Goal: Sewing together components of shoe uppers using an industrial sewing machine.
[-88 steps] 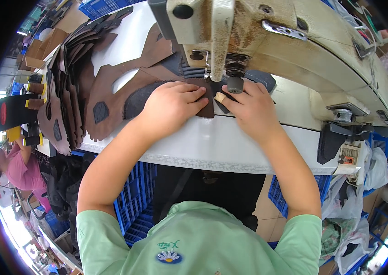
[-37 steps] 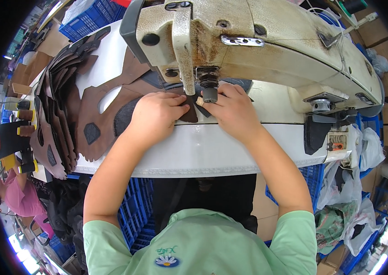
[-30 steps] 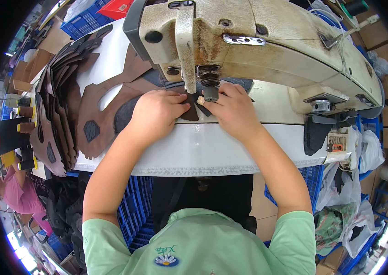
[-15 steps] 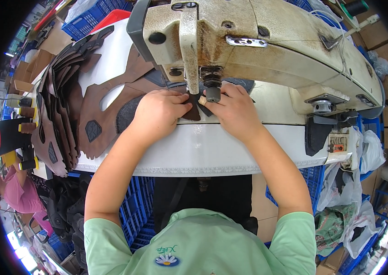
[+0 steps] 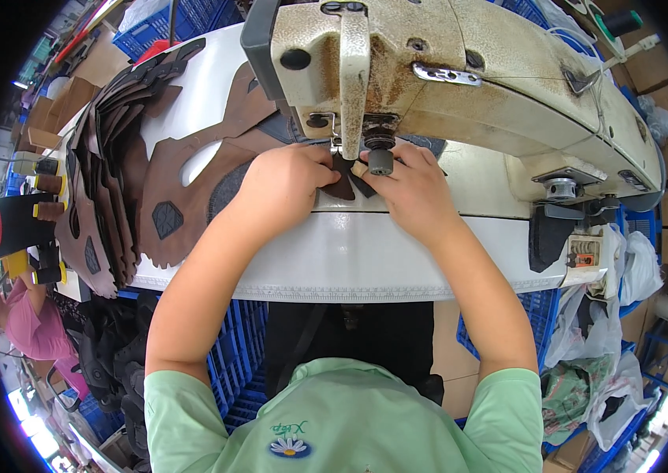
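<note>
Under the head of a large, stained cream sewing machine (image 5: 444, 87), a brown leather piece (image 5: 339, 189) with dark backing lies by the needle area. My left hand (image 5: 291, 185) holds its left side, with bent fingers pressed together at the edge. From the right, my right hand (image 5: 414, 189) pinches the dark part of the same work; a tan wrap (image 5: 358, 169) covers one fingertip. The machine's presser parts and knob hide some of the fingers. A larger brown cut panel (image 5: 168, 177) with an oval hole spreads out beside my left hand.
A thick stack of brown leather panels (image 5: 101, 173) hangs over the table's left side. Thread spools (image 5: 48, 185) stand beyond it. A ruler strip (image 5: 334, 292) edges the white table. Plastic bags (image 5: 610, 386) and blue crates (image 5: 235, 355) are around. A person in pink (image 5: 34, 323) sits far left.
The view has shifted slightly, so the machine appears further right. My left fingers are curled more tightly at the leather; both hands stay by the needle area.
</note>
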{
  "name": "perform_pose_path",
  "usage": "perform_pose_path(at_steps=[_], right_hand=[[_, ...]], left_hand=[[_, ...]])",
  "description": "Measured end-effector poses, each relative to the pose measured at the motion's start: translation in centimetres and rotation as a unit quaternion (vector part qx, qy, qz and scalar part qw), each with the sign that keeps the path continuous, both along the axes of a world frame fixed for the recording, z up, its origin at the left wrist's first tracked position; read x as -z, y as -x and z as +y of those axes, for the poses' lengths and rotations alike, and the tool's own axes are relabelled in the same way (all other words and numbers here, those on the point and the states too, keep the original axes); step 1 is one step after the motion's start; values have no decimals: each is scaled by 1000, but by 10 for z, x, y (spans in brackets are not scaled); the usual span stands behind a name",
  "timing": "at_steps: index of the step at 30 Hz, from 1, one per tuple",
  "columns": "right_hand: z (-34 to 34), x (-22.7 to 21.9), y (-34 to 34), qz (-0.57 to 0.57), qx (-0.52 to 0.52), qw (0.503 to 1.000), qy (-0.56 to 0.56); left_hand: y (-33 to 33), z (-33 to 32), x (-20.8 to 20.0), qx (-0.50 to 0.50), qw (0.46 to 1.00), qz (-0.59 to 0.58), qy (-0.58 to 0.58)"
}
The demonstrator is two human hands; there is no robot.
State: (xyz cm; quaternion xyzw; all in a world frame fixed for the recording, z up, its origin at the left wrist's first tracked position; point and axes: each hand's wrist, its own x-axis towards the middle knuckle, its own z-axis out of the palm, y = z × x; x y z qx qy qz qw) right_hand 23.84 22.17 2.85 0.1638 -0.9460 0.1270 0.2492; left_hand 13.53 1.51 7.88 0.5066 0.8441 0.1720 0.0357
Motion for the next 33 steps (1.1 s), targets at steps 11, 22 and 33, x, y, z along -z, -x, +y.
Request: perform_pose_path(at_steps=[11,22,33], right_hand=[[2,-13,3,-41,-38,998,-3],[6,-21,-3,-101,-18,995,-21],[0,-10,-3,-71,-26,997,-25]], left_hand=[[-8,-10,11,20,991,133,-6],[-66,-114,2,-307,930,187,71],[16,-117,-91,-66,912,387,121]])
